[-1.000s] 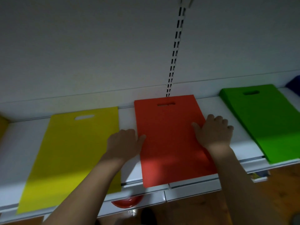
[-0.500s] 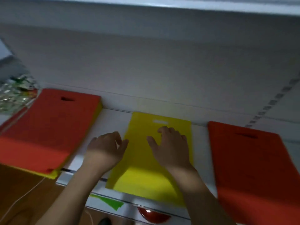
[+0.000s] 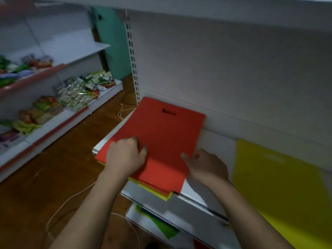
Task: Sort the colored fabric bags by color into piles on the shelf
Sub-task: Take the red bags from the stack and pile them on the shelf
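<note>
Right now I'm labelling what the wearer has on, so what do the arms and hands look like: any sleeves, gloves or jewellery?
Both forearms are bare as far as the frame shows, with no sleeve in view. The left hand and right hand wear no gloves. No watch, bracelet or ring shows on the visible sides, though the picture is dim and slightly blurred, so a thin ring could be missed.

One red bag tops a stack over some yellow bags, their number unclear. One yellow bag lies apart. Two hands are visible.
</note>
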The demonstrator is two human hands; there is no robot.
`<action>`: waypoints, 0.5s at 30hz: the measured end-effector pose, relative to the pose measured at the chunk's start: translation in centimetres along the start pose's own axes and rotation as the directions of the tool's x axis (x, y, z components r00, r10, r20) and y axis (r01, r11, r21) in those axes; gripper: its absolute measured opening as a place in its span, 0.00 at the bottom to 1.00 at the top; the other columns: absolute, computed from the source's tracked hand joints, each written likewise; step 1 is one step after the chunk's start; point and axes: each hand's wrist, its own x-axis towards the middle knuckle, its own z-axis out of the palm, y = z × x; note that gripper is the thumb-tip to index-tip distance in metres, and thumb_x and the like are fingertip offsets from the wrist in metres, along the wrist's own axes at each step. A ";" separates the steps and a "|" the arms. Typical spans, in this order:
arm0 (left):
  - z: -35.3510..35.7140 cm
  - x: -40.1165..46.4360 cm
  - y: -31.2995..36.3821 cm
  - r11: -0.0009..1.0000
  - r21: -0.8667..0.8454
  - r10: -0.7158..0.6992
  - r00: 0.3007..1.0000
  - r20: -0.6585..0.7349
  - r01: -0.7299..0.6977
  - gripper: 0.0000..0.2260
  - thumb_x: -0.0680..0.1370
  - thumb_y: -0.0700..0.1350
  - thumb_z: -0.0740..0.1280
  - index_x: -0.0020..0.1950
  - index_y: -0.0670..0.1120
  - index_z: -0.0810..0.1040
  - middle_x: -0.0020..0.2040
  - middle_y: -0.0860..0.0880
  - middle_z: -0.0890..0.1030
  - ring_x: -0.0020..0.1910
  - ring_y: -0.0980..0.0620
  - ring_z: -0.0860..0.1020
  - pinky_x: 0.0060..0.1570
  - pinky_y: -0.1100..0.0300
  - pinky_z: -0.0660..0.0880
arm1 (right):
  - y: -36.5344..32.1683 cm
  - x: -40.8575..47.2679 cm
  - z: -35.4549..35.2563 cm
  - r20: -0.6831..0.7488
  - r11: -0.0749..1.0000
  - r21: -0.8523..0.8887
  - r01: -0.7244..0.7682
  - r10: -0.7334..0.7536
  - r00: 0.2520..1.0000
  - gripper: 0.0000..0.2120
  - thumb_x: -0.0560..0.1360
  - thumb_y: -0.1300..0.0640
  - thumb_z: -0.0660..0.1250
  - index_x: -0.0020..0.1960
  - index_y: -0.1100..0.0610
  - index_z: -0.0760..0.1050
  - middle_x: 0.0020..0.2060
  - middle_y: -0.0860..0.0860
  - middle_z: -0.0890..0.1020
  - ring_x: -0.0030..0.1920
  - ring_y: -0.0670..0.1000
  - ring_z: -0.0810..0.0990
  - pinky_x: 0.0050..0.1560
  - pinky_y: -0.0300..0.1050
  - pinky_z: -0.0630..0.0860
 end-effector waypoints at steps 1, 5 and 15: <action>-0.1 0.3 -1.0 1.000 0.018 -0.004 1.000 -0.004 0.004 0.16 0.78 0.58 0.60 0.44 0.46 0.72 0.43 0.45 0.79 0.44 0.43 0.79 0.44 0.52 0.74 | -0.7 0.3 0.4 -0.003 1.000 -0.008 -0.026 0.026 1.000 0.27 0.74 0.30 0.55 0.53 0.52 0.74 0.51 0.53 0.82 0.54 0.56 0.80 0.48 0.46 0.72; -0.2 2.3 -3.9 0.992 0.122 -0.039 0.999 0.038 0.034 0.18 0.79 0.58 0.59 0.53 0.44 0.73 0.51 0.44 0.78 0.51 0.43 0.78 0.51 0.50 0.73 | -1.9 1.3 2.0 0.004 0.994 0.020 -0.111 0.111 0.994 0.28 0.73 0.30 0.55 0.52 0.54 0.73 0.50 0.54 0.81 0.52 0.57 0.79 0.45 0.46 0.71; 0.5 5.8 -4.4 0.986 0.159 -0.084 0.962 0.261 0.042 0.27 0.78 0.63 0.59 0.63 0.42 0.71 0.60 0.43 0.75 0.59 0.43 0.76 0.55 0.53 0.72 | 0.5 1.4 2.6 -0.051 0.897 0.398 -0.192 0.230 0.972 0.12 0.73 0.49 0.71 0.41 0.57 0.77 0.37 0.51 0.80 0.42 0.54 0.80 0.42 0.47 0.72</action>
